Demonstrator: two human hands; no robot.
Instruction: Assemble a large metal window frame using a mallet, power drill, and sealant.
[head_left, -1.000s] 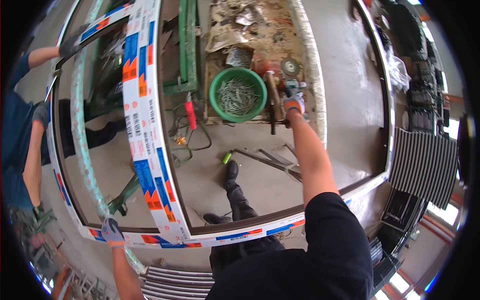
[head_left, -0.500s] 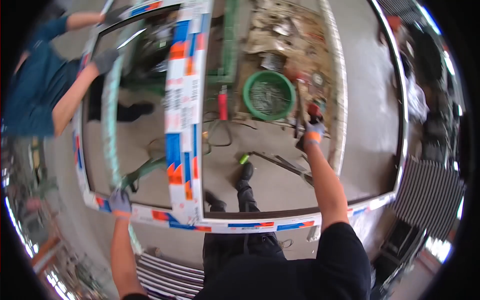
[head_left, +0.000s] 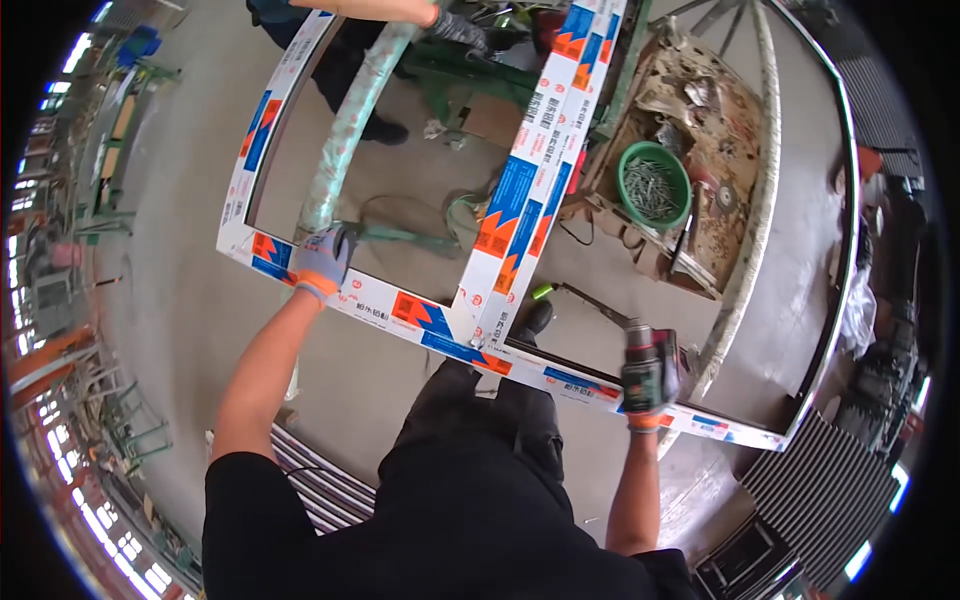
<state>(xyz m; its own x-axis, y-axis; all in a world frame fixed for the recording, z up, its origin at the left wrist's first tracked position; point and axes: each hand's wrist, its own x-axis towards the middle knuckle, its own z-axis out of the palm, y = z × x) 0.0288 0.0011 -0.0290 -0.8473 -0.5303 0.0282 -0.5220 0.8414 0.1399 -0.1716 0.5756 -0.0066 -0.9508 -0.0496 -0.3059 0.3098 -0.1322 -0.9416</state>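
Compared with half a second ago, the left hand [head_left: 322, 262] sits higher along the window frame [head_left: 400, 310], now at about nine o'clock, and the right hand [head_left: 648, 385] has come off the workbench area with a cordless drill [head_left: 645, 365], now at four o'clock. The left hand's gloved fingers curl around the frame's near rail; the right hand's fingers wrap tight on the drill's grip. The frame is white, covered in blue, orange and white protective film, with a centre mullion [head_left: 530, 170] running toward twelve o'clock. Another person's gloved hand [head_left: 455, 28] holds a wrapped bar [head_left: 350, 130] at the top. A green bowl of screws [head_left: 652, 185] lies at two o'clock.
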